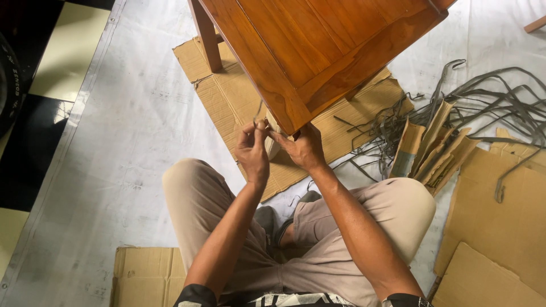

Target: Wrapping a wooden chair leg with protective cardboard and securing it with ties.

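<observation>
A brown wooden table point(318, 51) stands on flattened cardboard point(239, 96), its near corner pointing at me. Both hands work just under that corner. My left hand point(252, 150) pinches a thin grey strap point(257, 116) between thumb and fingers. My right hand point(302, 148) grips the wrapped table leg point(273, 145) below the corner, fingers curled around it. The leg itself is mostly hidden by my hands and the tabletop.
I sit with knees bent on a white tarp point(114, 142). A tangle of grey straps point(489, 96) and folded cardboard corner pieces point(432, 148) lie to the right. More cardboard sheets point(500, 227) sit at right and bottom left point(145, 276). A dark tiled floor point(34, 113) borders the left.
</observation>
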